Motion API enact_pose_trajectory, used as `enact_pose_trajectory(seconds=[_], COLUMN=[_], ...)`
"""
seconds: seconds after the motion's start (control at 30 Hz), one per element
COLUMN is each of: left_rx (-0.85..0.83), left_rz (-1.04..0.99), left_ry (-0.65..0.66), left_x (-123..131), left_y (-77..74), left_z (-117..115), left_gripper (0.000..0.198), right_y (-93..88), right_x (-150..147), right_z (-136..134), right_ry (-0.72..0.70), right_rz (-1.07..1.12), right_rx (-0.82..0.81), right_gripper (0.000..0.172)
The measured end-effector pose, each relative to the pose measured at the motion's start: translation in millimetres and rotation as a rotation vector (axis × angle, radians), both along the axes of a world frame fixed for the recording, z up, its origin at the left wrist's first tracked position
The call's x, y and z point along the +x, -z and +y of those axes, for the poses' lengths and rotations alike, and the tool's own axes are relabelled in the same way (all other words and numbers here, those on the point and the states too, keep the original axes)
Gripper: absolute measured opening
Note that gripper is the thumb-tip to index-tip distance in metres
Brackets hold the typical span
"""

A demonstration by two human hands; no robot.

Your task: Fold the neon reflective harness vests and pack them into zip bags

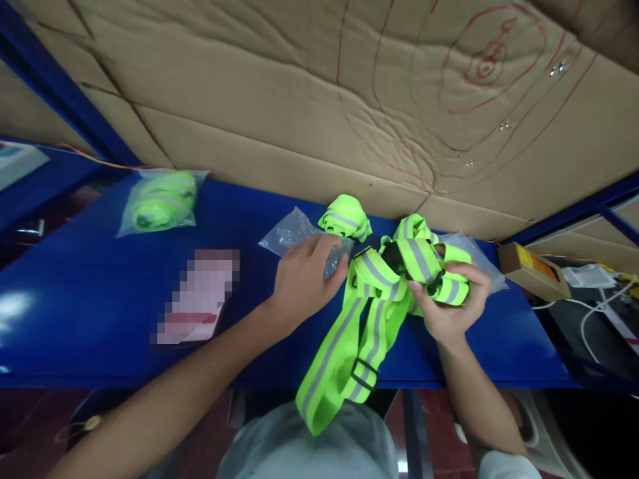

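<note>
My left hand (307,276) pinches the edge of a clear plastic bag (285,233) over the blue table. Just behind it sits a rolled neon-yellow reflective strap (345,216). My right hand (456,299) is closed around part of a loose reflective strap (424,259), neon yellow with a grey stripe and black buckles. Long loops of that strap hang over the table's front edge toward my lap. A second clear bag (492,266) lies behind my right hand, partly hidden by it.
At the back left is a bagged strap roll (162,203). A pixelated flat object (200,299) lies left of my left arm. Cardboard (249,100) with red drawn lines stands behind the blue table (90,293). On the right are a small cardboard box (532,273) and white cables (589,319).
</note>
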State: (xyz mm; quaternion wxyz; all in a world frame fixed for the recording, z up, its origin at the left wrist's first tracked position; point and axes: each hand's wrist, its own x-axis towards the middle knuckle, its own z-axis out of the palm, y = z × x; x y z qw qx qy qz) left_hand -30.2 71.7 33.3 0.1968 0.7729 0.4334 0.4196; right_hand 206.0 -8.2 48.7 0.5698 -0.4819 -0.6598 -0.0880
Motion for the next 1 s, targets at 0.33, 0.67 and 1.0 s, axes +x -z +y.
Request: enact_pose_trajectory(seconds=[0.33, 0.67, 1.0], left_rx=[-0.36, 0.515, 0.756], left_rz=[-0.254, 0.144, 0.198], left_ry=[0.503, 0.243, 0.471], left_x=[11, 7, -8], left_y=[-2.3, -25.7, -87.2], left_z=[-19, -41, -95], left_gripper=[0.06, 0.044, 0.043], right_y=[-3.6, -8.6, -68.7], right_x=[-9, -11, -25], right_z=[-17, -65, -129], right_ry=[-0.061, 0.397, 0.084], right_rz=[-0.127, -0.001, -0.029], right_rx=[-0.036, -0.362, -0.5], right_gripper=[0.042, 0.061, 0.021])
